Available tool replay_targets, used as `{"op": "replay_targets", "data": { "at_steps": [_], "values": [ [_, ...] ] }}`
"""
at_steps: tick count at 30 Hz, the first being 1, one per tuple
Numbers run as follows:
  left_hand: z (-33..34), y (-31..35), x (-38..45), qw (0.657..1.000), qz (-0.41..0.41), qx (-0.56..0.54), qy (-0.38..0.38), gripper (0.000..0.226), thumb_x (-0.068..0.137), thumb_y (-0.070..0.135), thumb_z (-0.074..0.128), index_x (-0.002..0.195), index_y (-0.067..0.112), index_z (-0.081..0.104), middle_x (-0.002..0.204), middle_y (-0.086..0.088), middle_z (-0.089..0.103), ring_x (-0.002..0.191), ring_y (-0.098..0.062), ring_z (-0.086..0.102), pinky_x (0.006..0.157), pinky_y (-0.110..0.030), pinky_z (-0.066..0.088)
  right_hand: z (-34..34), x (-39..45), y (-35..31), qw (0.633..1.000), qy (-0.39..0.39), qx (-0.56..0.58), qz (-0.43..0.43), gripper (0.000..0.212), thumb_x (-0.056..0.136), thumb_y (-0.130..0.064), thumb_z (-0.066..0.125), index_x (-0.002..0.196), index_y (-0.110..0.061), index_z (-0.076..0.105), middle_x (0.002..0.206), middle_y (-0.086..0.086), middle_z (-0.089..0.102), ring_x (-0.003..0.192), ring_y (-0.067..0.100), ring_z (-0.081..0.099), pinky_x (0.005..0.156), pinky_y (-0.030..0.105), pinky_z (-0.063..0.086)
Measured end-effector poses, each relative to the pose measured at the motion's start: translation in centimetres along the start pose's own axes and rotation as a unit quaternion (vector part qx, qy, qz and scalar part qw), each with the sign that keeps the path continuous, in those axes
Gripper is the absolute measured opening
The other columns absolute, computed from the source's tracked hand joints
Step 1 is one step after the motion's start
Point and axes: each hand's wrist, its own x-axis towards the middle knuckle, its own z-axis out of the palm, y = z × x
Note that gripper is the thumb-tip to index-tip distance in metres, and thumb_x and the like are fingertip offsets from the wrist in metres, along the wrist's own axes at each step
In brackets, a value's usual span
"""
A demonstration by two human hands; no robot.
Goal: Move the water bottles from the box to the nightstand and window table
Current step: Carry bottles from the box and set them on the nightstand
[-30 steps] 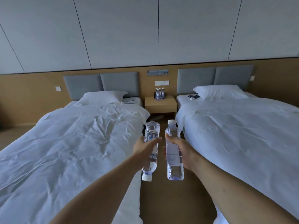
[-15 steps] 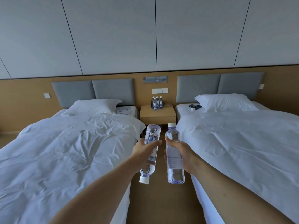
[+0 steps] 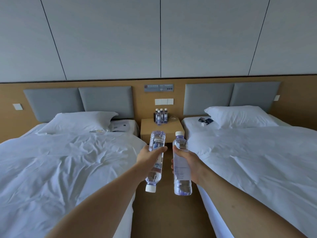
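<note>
From the head view, the left hand (image 3: 148, 158) grips a clear plastic water bottle (image 3: 155, 160) turned cap-down, while the right hand (image 3: 190, 164) grips a second clear plastic bottle (image 3: 181, 162) upright, cap on top. Both are held over the floor between two white-sheeted beds (image 3: 68, 162), short of the light wooden nightstand (image 3: 151, 129), where four small bottles (image 3: 161, 115) stand.

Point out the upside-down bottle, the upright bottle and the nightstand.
upside-down bottle (image 3: 157, 142), head view, on its label above the left hand's thumb.
upright bottle (image 3: 180, 145), head view, on its clear shoulder below the cap.
nightstand (image 3: 149, 124), head view, on its bare top, left part.
</note>
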Motion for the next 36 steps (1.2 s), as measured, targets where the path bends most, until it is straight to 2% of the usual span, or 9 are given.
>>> {"op": "replay_targets", "data": {
  "at_steps": [3, 6, 11, 21, 26, 29, 32, 36],
  "values": [
    [-1.1, 1.6, 5.4, 1.0, -0.003, -0.004, -0.006, 0.042, 0.075, 0.049, 0.085, 0.1, 0.03, 0.057, 0.101, -0.012, 0.069, 0.083, -0.028, 0.072, 0.052, -0.033, 0.06, 0.9, 4.8, -1.4, 1.0, 0.011, 0.011, 0.003, 0.064, 0.073, -0.057, 0.084, 0.112, -0.011, 0.064, 0.086, 0.014, 0.068, 0.079, 0.03, 0.068, 0.084, 0.046, 0.056],
    [-1.7, 3.1, 10.4, 1.0, -0.01, -0.014, -0.009, 0.041, 0.076, 0.048, 0.085, 0.099, 0.029, 0.056, 0.101, -0.013, 0.069, 0.084, -0.028, 0.072, 0.05, -0.031, 0.059, 1.5, 9.5, -2.8, 1.0, 0.023, 0.008, 0.006, 0.069, 0.068, -0.062, 0.085, 0.112, -0.012, 0.065, 0.088, 0.015, 0.069, 0.082, 0.032, 0.068, 0.092, 0.052, 0.055],
    [-1.0, 4.0, 17.7, 0.999, -0.04, -0.016, -0.018, 0.045, 0.077, 0.049, 0.084, 0.104, 0.026, 0.057, 0.102, -0.015, 0.069, 0.083, -0.029, 0.072, 0.051, -0.03, 0.057, 1.1, 16.8, -4.7, 0.999, 0.032, -0.001, 0.017, 0.071, 0.062, -0.068, 0.085, 0.109, -0.018, 0.067, 0.082, 0.01, 0.072, 0.076, 0.027, 0.072, 0.077, 0.041, 0.058],
    [4.2, 7.1, 35.6, 1.0, -0.027, 0.0, 0.006, 0.046, 0.074, 0.054, 0.084, 0.103, 0.033, 0.054, 0.099, -0.009, 0.07, 0.083, -0.027, 0.073, 0.049, -0.027, 0.057, -4.5, 34.6, -8.4, 0.999, 0.029, -0.026, 0.0, 0.07, 0.064, -0.069, 0.081, 0.112, -0.02, 0.066, 0.089, 0.012, 0.07, 0.088, 0.031, 0.071, 0.096, 0.05, 0.055],
    [6.7, 11.4, 44.9, 0.999, -0.033, -0.004, 0.02, 0.049, 0.072, 0.052, 0.086, 0.105, 0.03, 0.057, 0.099, -0.01, 0.071, 0.081, -0.025, 0.074, 0.048, -0.026, 0.056, -7.6, 44.4, -12.7, 0.999, 0.024, -0.039, 0.0, 0.071, 0.061, -0.071, 0.083, 0.107, -0.019, 0.07, 0.102, 0.021, 0.07, 0.102, 0.04, 0.066, 0.107, 0.055, 0.048],
    [7.9, 13.6, 49.6, 0.999, -0.041, -0.02, 0.017, 0.049, 0.072, 0.05, 0.087, 0.105, 0.03, 0.057, 0.1, -0.01, 0.071, 0.082, -0.026, 0.073, 0.049, -0.028, 0.057, -9.5, 49.7, -15.0, 1.0, 0.006, -0.026, -0.004, 0.067, 0.059, -0.067, 0.085, 0.103, -0.018, 0.072, 0.093, 0.015, 0.07, 0.093, 0.035, 0.065, 0.103, 0.053, 0.049],
    [8.8, 14.3, 54.0, 0.998, -0.058, -0.017, 0.02, 0.05, 0.073, 0.051, 0.086, 0.107, 0.028, 0.057, 0.1, -0.01, 0.07, 0.083, -0.025, 0.073, 0.049, -0.028, 0.057, -10.6, 54.6, -15.6, 1.0, -0.013, -0.006, 0.003, 0.077, 0.053, -0.069, 0.089, 0.107, -0.017, 0.072, 0.084, 0.011, 0.07, 0.084, 0.031, 0.067, 0.099, 0.053, 0.053],
    [9.1, 15.1, 60.2, 0.998, -0.061, -0.019, 0.01, 0.052, 0.075, 0.049, 0.086, 0.111, 0.026, 0.057, 0.102, -0.011, 0.07, 0.085, -0.026, 0.073, 0.049, -0.028, 0.057, -11.3, 60.7, -15.8, 1.0, -0.021, 0.004, 0.011, 0.08, 0.051, -0.069, 0.091, 0.11, -0.018, 0.072, 0.084, 0.012, 0.069, 0.078, 0.029, 0.068, 0.083, 0.044, 0.058]
  ]
}}
